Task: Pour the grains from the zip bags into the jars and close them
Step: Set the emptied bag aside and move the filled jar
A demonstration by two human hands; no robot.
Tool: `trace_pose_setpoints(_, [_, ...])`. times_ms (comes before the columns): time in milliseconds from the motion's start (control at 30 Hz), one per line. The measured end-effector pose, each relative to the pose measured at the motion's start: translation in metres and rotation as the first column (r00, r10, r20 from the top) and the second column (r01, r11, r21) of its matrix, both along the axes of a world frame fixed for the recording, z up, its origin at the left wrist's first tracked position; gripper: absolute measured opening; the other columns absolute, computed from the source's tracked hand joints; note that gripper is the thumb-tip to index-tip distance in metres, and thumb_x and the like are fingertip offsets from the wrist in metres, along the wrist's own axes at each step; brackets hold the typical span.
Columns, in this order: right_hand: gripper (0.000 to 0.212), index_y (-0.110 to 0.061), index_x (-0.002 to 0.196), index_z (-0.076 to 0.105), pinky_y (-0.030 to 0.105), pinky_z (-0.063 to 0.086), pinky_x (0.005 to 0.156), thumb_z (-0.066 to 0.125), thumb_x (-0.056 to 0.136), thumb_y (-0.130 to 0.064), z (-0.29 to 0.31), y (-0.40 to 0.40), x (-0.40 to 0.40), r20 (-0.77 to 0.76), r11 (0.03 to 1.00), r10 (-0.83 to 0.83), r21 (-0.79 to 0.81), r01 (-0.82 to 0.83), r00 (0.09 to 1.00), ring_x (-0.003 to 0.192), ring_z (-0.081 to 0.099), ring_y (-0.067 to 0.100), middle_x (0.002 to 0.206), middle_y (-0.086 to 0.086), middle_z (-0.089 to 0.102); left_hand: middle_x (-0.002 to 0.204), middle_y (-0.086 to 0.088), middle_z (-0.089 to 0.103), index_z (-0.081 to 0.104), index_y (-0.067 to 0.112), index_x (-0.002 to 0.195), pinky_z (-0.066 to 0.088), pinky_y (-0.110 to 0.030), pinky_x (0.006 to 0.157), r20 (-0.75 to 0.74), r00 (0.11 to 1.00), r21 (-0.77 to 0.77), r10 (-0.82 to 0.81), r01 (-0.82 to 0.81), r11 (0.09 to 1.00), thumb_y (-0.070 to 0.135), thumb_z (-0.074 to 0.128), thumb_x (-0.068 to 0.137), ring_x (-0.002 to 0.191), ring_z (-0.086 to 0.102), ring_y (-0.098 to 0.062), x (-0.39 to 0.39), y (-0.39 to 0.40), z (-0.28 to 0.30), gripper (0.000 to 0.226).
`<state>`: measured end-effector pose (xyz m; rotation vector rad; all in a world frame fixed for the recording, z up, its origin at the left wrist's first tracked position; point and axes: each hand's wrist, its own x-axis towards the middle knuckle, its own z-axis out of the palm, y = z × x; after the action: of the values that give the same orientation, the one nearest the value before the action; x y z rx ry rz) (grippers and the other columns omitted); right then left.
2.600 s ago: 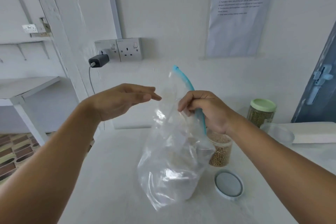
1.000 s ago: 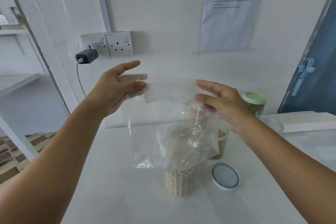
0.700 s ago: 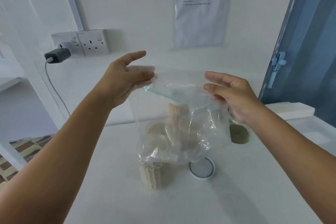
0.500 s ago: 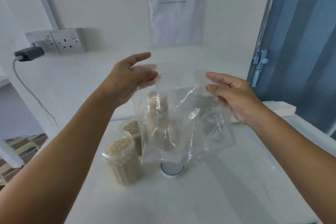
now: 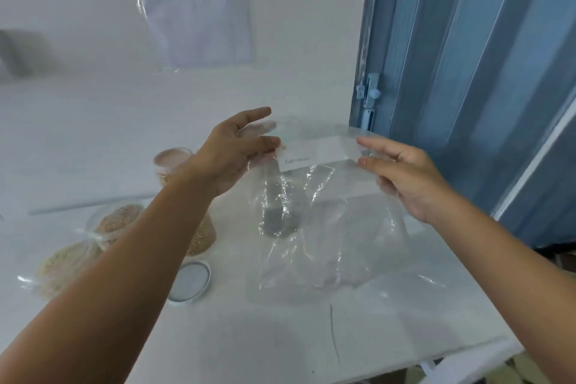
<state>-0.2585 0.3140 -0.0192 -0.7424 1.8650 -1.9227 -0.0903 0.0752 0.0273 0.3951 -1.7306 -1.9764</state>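
Both hands hold the empty bag [image 5: 324, 215] stretched level over the desk [image 5: 280, 340], left hand [image 5: 237, 153] and right hand [image 5: 402, 178] each pinching an upper corner. The jar [image 5: 199, 234] and lid [image 5: 189, 280] lie lower left, nearer the left hand.

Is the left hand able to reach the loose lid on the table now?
Probably not at once: the left hand and the right hand both pinch the empty bag. The lid lies uncovered below the left forearm, so after letting go the way looks free.
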Motion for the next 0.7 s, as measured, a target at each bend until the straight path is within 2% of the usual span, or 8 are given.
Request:
trace_pose_setpoints(100, [0.031, -0.04, 0.115, 0.078, 0.018, 0.049, 0.07, 0.081, 0.09, -0.022, -0.01, 0.016, -0.021, 0.005, 0.996, -0.056, 0.064, 0.056, 0.998, 0.077, 0.057, 0.005, 0.13, -0.019, 0.068, 0.136, -0.01, 0.064, 0.061, 0.012, 0.138, 0.062, -0.03, 0.076, 0.016, 0.999, 0.017, -0.045, 0.045, 0.999, -0.013, 0.07, 0.088, 0.093, 0.076, -0.023, -0.03, 0.009, -0.012, 0.057])
trace_pose_setpoints(200, [0.029, -0.037, 0.114, 0.079, 0.016, 0.048, 0.066, 0.08, 0.09, -0.02, -0.021, 0.033, -0.037, 0.006, 0.983, -0.128, 0.13, 0.126, 0.992, 0.061, 0.056, -0.003, 0.122, -0.023, 0.069, 0.135, -0.012, 0.063, 0.059, 0.01, 0.14, 0.062, -0.027, 0.074, 0.032, 0.995, 0.053, -0.097, 0.095, 0.994, -0.015, 0.069, 0.088, 0.081, 0.075, -0.018, -0.057, 0.02, -0.027, 0.058])
trace_pose_setpoints(267, [0.028, -0.036, 0.113, 0.079, 0.015, 0.046, 0.059, 0.08, 0.09, -0.02, -0.027, 0.043, -0.047, 0.021, 0.971, -0.17, 0.175, 0.164, 0.985, 0.055, 0.052, 0.0, 0.104, -0.023, 0.07, 0.133, -0.013, 0.062, 0.058, 0.009, 0.141, 0.06, -0.021, 0.068, 0.062, 0.991, 0.072, -0.122, 0.118, 0.99, -0.016, 0.068, 0.089, 0.069, 0.073, -0.014, -0.076, 0.028, -0.038, 0.059])
trace_pose_setpoints(333, [0.028, -0.034, 0.114, 0.079, 0.013, 0.044, 0.054, 0.08, 0.091, -0.019, -0.033, 0.053, -0.058, 0.038, 0.957, -0.184, 0.234, 0.17, 0.982, 0.057, 0.051, 0.003, 0.088, -0.021, 0.063, 0.131, -0.017, 0.063, 0.057, 0.011, 0.142, 0.06, -0.022, 0.068, 0.083, 0.987, 0.101, -0.139, 0.13, 0.986, -0.017, 0.068, 0.088, 0.071, 0.074, -0.015, -0.093, 0.033, -0.05, 0.062])
trace_pose_setpoints(400, [0.029, -0.034, 0.116, 0.078, 0.012, 0.045, 0.055, 0.08, 0.091, -0.021, -0.04, 0.061, -0.068, 0.059, 0.944, -0.182, 0.289, 0.158, 0.982, 0.064, 0.053, 0.005, 0.097, -0.018, 0.063, 0.124, -0.02, 0.066, 0.052, 0.014, 0.146, 0.061, -0.024, 0.07, 0.09, 0.985, 0.149, -0.146, 0.132, 0.98, -0.016, 0.069, 0.088, 0.077, 0.075, -0.018, -0.106, 0.037, -0.062, 0.068])
trace_pose_setpoints(467, [0.029, -0.035, 0.116, 0.078, 0.015, 0.048, 0.063, 0.081, 0.09, -0.022, -0.045, 0.068, -0.078, 0.078, 0.936, -0.184, 0.32, 0.15, 0.98, 0.068, 0.054, 0.007, 0.104, -0.015, 0.064, 0.119, -0.021, 0.068, 0.048, 0.018, 0.15, 0.062, -0.026, 0.069, 0.114, 0.982, 0.162, -0.151, 0.131, 0.978, -0.017, 0.069, 0.088, 0.075, 0.074, -0.02, -0.116, 0.042, -0.072, 0.074])
trace_pose_setpoints(567, [0.029, -0.035, 0.116, 0.078, 0.018, 0.05, 0.072, 0.081, 0.09, -0.023, -0.052, 0.078, -0.097, 0.098, 0.935, -0.173, 0.331, 0.131, 0.98, 0.072, 0.055, 0.01, 0.108, -0.015, 0.067, 0.124, -0.022, 0.065, 0.046, 0.021, 0.152, 0.064, -0.03, 0.073, 0.134, 0.978, 0.181, -0.162, 0.137, 0.974, -0.018, 0.067, 0.088, 0.081, 0.074, -0.022, -0.13, 0.05, -0.085, 0.078])
trace_pose_setpoints(700, [0.031, -0.036, 0.117, 0.077, 0.02, 0.05, 0.075, 0.081, 0.09, -0.022, -0.057, 0.089, -0.127, 0.099, 0.942, -0.111, 0.326, 0.073, 0.989, 0.072, 0.057, 0.011, 0.109, -0.017, 0.068, 0.134, -0.021, 0.06, 0.046, 0.025, 0.152, 0.064, -0.032, 0.079, 0.13, 0.979, 0.228, -0.158, 0.126, 0.966, -0.019, 0.064, 0.089, 0.086, 0.073, -0.023, -0.144, 0.067, -0.099, 0.079])
